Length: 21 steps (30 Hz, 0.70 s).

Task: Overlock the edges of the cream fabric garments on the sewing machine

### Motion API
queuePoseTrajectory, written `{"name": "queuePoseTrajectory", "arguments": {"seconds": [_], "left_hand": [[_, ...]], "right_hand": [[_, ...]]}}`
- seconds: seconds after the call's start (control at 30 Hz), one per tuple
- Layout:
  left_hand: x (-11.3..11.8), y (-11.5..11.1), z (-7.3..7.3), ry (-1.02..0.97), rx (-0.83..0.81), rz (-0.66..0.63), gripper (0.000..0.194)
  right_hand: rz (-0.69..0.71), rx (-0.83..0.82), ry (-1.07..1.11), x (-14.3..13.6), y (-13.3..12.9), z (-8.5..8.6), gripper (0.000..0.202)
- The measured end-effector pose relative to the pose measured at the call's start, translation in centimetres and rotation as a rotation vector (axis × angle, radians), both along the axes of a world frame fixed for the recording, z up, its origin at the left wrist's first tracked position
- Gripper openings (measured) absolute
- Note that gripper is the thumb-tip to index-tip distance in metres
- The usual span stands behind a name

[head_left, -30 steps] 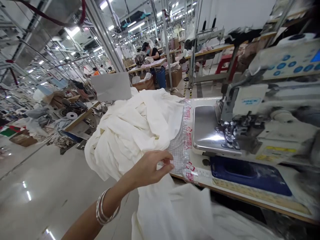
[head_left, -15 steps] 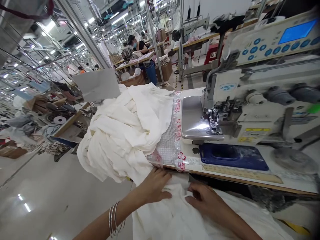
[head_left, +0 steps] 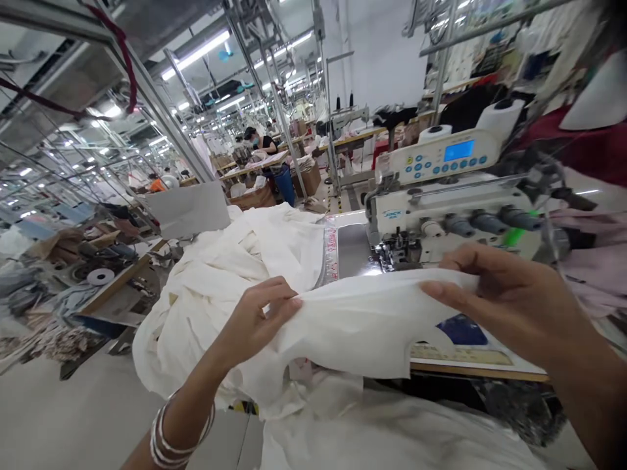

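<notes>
A white cloth piece (head_left: 362,313) is stretched between my two hands, in front of the sewing machine. My left hand (head_left: 257,316) pinches its left end between thumb and fingers. The right end is gripped by my right hand (head_left: 499,294), nearer the camera. Behind the cloth stands the sewing machine (head_left: 396,215), its metal plate (head_left: 353,248) partly covered by the cloth. A big heap of white fabric (head_left: 196,294) lies left of the plate, and more white fabric (head_left: 382,431) hangs below my hands.
A blue tray (head_left: 463,331) and a ruler (head_left: 460,354) lie near the table's front edge. Thread cones (head_left: 499,117) stand behind the machine. A grey panel (head_left: 189,209) rises behind the heap. Farther back a person (head_left: 264,142) sits at another table.
Both hands have risen from below the table edge and moved apart, lifting the white cloth taut between them. The view has tilted up and shows more of the machine's right side.
</notes>
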<state>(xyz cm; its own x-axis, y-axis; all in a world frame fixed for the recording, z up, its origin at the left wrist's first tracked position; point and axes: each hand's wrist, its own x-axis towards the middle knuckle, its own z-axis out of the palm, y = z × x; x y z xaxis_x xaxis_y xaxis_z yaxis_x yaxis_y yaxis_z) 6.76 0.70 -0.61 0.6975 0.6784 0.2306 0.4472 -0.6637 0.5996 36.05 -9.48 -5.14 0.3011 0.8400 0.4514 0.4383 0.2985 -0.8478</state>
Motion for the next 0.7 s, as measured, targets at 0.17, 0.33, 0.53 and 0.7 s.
{"name": "queuePoseTrajectory", "arguments": {"seconds": [0.17,0.33,0.53,0.7], "left_hand": [[0.9,-0.2,2.1,0.078,0.042,-0.001,0.034],[4.6,-1.5,-1.3,0.113,0.107,-0.108,0.041],[4.4,0.1,-0.7,0.204,-0.058,-0.018,0.037],[-0.5,-0.8,4.3,0.192,-0.06,-0.087,0.042]], "right_hand": [[-0.058,0.06,-0.223,1.0,-0.2,3.9,0.026],[-0.085,0.196,-0.375,0.3,-0.5,6.3,0.021],[-0.14,0.321,-0.386,1.2,-2.3,8.2,0.017],[-0.117,0.238,-0.314,2.4,-4.9,7.0,0.012]]}}
